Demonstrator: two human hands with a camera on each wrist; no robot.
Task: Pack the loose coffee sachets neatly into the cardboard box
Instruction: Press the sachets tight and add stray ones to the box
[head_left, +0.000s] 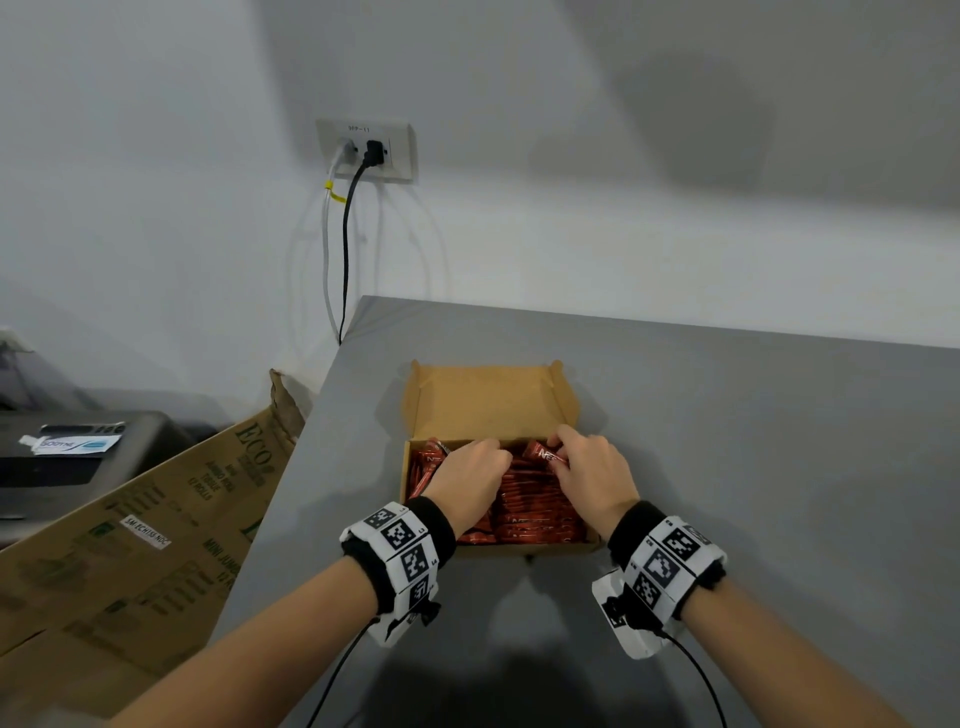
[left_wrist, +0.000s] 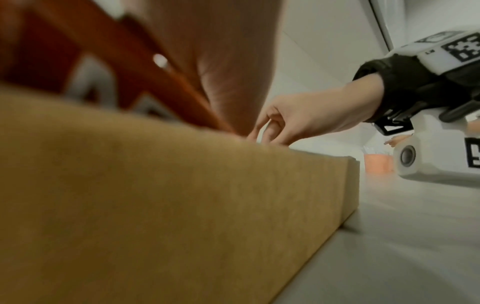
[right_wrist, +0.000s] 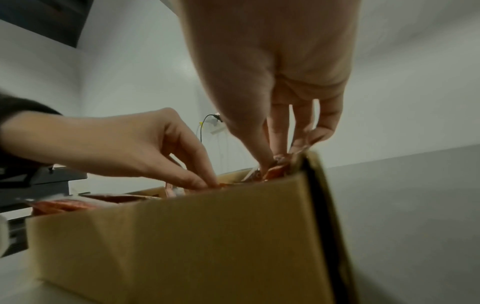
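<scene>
An open cardboard box (head_left: 404, 470) sits on the grey table (head_left: 753, 467) with its lid (head_left: 485, 400) folded back. Red coffee sachets (head_left: 535, 512) fill it in rows. Both hands reach into its far end. My right hand (head_left: 563, 457) pinches one red sachet (head_left: 543, 453) that stands up above the others. My left hand (head_left: 491, 449) points its fingertips down among the sachets; in the right wrist view the thumb and fingers of that left hand (right_wrist: 206, 183) close on a sachet. The box's front wall (right_wrist: 182, 236) hides most of the contents there, and the box wall (left_wrist: 155, 205) fills the left wrist view.
A large printed brown carton (head_left: 145, 525) leans at the table's left edge. A dark machine (head_left: 78, 457) stands further left. A wall socket (head_left: 366, 150) has cables hanging behind the table corner. An orange cup (left_wrist: 378, 166) is far off on the right.
</scene>
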